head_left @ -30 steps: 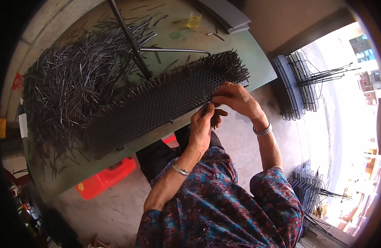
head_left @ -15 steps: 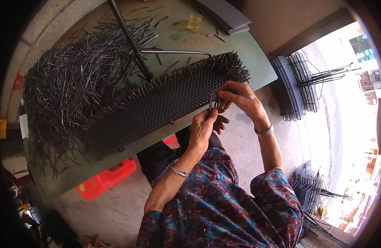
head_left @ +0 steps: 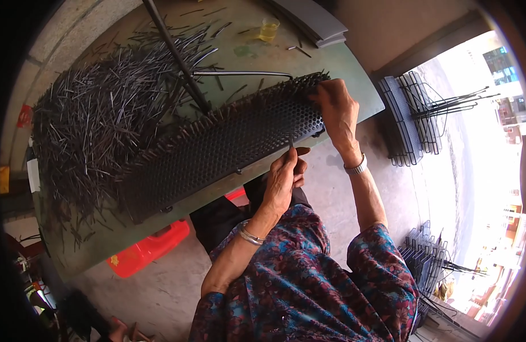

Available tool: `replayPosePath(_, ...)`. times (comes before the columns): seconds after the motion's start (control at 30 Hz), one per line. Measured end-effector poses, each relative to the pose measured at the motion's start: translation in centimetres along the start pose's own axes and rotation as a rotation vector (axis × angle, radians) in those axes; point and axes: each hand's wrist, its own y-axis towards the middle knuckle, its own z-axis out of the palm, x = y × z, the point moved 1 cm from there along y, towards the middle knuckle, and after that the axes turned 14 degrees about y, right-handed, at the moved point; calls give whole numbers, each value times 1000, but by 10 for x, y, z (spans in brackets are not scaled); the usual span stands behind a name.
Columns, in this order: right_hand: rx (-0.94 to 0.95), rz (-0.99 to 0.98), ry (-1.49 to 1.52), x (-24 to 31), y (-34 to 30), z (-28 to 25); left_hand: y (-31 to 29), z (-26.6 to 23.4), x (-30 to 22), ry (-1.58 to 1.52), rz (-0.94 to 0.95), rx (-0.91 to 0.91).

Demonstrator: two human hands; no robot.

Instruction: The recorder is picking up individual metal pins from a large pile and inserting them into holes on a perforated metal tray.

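A long black panel (head_left: pixel 217 151) full of round holes lies slantwise along the table's near edge. Thin dark strips (head_left: pixel 197 122) stand up in rows along its far side and thickly at its right end. My left hand (head_left: pixel 281 179) is closed just off the panel's near edge, with a thin dark strip (head_left: pixel 292 140) poking up from between thumb and fingers. Over the panel's right end, my right hand (head_left: pixel 338 111) bends down with its fingers drawn together among the standing strips. Whatever its fingertips grip is hidden.
A big heap of loose dark strips (head_left: pixel 103 114) covers the table's left side. A metal pole (head_left: pixel 172 45) rises behind the panel. Beyond are a cup of yellow liquid (head_left: pixel 268 29) and grey sheets (head_left: pixel 308 23). A red stool (head_left: pixel 152 248) stands below; wire racks (head_left: pixel 414 119) are at right.
My right hand has left my left hand and moved up and right to the panel's right end. The left hand stays almost in place, still pinching.
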Motion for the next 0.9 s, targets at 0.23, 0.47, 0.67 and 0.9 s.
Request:
replayPosePath(0.23, 53, -52, -82, 2, 1, 1, 0, -6, 0, 7, 55, 20)
replayPosePath(0.47, 231, -16, -101, 2, 8, -3, -4, -8, -5, 41, 42, -19)
replayPosePath(0.67, 197, -227, -463, -7, 6, 3, -7, -9, -10, 27, 57, 1)
replayPosePath(0.9, 198, -95, -244, -2, -13, -3, -9, -6, -10, 29, 52, 16)
